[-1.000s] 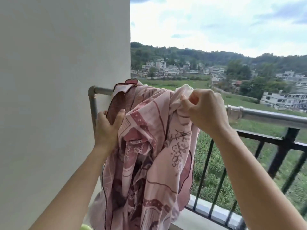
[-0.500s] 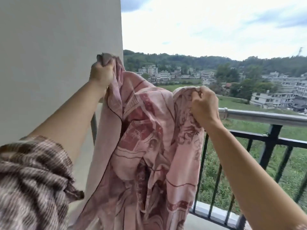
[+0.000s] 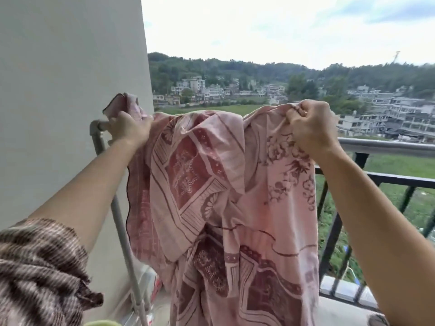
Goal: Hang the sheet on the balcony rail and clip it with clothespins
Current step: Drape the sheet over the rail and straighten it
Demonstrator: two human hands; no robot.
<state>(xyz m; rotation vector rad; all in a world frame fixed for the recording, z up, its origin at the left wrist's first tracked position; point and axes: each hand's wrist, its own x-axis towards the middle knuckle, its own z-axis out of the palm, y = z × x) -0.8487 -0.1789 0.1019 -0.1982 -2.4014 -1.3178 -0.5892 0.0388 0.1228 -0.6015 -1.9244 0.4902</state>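
While both hands grip it | sheet [image 3: 226,184]: pink, patterned; bunched, hanging

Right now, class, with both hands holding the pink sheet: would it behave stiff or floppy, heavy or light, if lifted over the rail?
Probably floppy: the sheet sags in folds between the left hand and right hand. Likely light for its size, since two grips hold it up. It may slip off the smooth rail unless clipped.
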